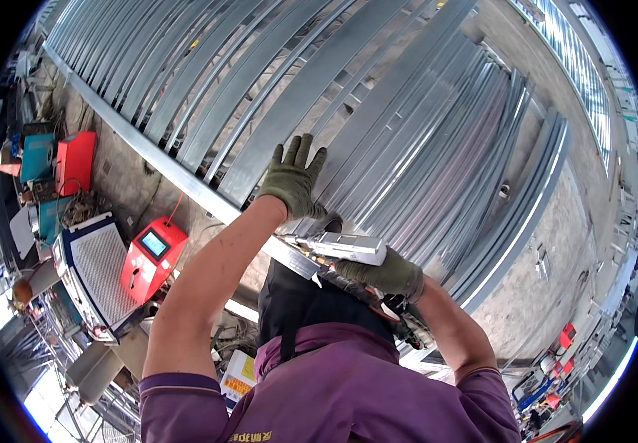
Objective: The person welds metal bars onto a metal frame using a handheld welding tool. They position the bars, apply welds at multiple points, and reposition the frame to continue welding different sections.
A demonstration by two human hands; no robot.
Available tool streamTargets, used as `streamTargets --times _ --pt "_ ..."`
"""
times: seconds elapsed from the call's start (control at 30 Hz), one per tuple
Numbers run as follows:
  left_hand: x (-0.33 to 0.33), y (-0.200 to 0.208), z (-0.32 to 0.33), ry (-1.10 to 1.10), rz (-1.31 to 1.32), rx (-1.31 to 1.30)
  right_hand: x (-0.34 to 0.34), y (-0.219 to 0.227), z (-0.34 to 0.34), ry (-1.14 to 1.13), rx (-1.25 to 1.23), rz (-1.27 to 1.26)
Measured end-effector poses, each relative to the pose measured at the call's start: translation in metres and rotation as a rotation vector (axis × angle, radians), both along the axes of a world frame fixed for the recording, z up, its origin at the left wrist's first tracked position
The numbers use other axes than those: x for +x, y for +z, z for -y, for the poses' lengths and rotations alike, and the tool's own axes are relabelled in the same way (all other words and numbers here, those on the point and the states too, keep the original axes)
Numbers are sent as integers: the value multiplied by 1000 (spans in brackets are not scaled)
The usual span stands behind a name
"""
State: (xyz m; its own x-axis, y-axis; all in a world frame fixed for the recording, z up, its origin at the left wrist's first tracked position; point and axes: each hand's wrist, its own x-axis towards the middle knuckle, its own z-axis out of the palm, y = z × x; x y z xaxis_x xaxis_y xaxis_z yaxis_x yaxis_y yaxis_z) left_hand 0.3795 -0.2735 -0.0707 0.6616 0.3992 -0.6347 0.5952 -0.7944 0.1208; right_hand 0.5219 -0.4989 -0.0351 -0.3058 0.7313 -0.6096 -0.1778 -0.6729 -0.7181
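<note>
The left hand (pixel 293 177), covered by a green glove, is held flat with its fingers spread and nothing grasped; it is placed over the near ends of the long grey metal bars (pixel 311 103), though whether they are pressed or only hovered over cannot be told. By the right hand (pixel 389 275), gloved in the same green, a silver-grey handheld tool (pixel 348 247) is gripped, the fingers being closed around its body and partly hidden by it. The tool is held just to the right of and below the left hand, and dark cables (pixel 411 325) are seen just below the right hand. Beyond the left hand the bars are laid out in spaced rows, their ends met by a long metal rail (pixel 153 155); beyond the right hand a denser bundle of bars (pixel 437 162) is stacked side by side. Well to the left of both hands, a red machine (pixel 142 273) fitted with a small screen is set beside a white-and-blue unit (pixel 101 266), and farther off a red box (pixel 75 162) is placed near a teal box (pixel 37 156)
</note>
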Motion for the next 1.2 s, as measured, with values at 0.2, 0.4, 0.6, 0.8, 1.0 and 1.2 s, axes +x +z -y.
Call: streamTargets --times 0.2,0.4,0.6,0.8,1.0,1.2 --pt "3 -15 7 39 2 69 10 8 2 -48 25 -2" --pt "11 -13 7 14 -83 106 28 -1 14 -139 10 -35" --pt "23 -24 -3 10 609 341 32 4 30 -169 -23 32" --pt "59 -78 21 -175 861 297 28 -8 41 -143 12 -33" --pt "66 -97 24 -215 636 215 37 -23 53 -172 43 14" --pt "59 -109 29 -245 666 293 41 -16 54 -209 44 7"
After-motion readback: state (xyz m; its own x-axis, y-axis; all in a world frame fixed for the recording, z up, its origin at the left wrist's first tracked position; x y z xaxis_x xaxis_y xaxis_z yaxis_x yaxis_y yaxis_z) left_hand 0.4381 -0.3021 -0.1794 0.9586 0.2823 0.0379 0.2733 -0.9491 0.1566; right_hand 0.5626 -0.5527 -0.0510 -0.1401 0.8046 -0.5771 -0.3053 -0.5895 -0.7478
